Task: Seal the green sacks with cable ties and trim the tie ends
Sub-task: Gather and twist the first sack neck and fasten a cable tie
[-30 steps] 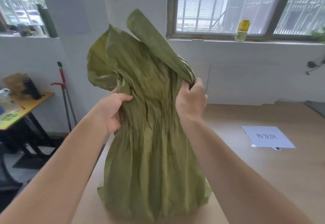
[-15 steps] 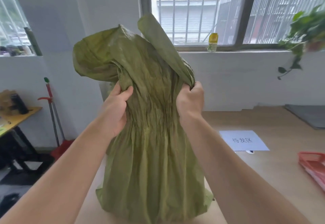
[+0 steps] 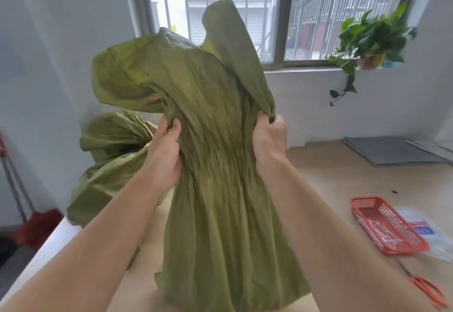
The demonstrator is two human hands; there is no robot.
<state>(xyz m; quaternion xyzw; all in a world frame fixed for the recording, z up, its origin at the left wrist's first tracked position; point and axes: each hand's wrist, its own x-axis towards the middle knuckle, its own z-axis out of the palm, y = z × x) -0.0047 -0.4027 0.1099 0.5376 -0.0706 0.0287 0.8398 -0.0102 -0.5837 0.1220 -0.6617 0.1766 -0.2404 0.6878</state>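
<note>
Both the left hand and the right hand grasp the upright green sack at its gathered neck between them.

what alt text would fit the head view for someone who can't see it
Seen from the head camera, a person's left hand and right hand grip the gathered neck of an upright green sack on a light wooden table. A second green sack sits behind it to the left; a red basket and red-handled scissors sit on the right.
</note>
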